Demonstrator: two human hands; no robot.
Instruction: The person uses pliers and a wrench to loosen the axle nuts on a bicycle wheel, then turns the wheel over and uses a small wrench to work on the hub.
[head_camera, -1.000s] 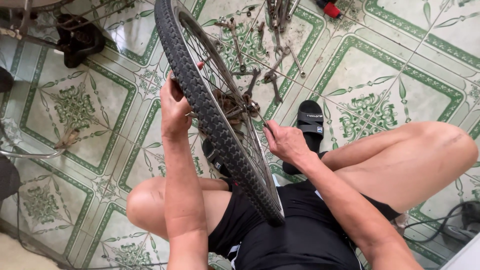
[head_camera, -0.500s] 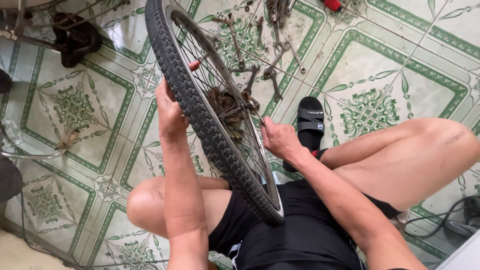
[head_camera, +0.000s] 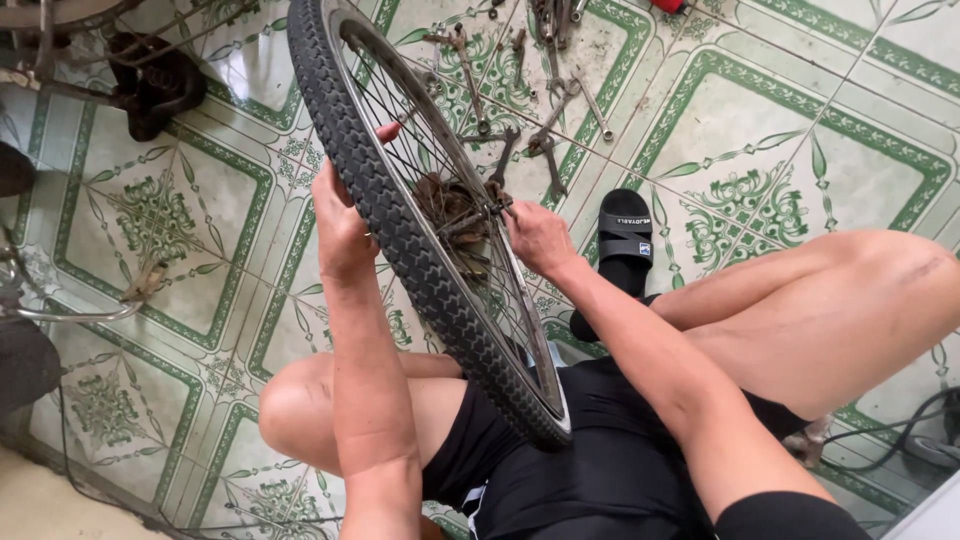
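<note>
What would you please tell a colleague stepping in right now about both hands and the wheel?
Left hand: gripping the tyre, fingers hooked over the rim of the wheel.
Right hand: at the rusty hub, fingertips on the axle.
The wheel stands upright between the knees, its lower edge in the lap.
Wrenches lie on the tiled floor beyond; a black sandal is on the right foot.
Done: wheel is off any frame, tyre on.
Left: hub work looks unfinished.
</note>
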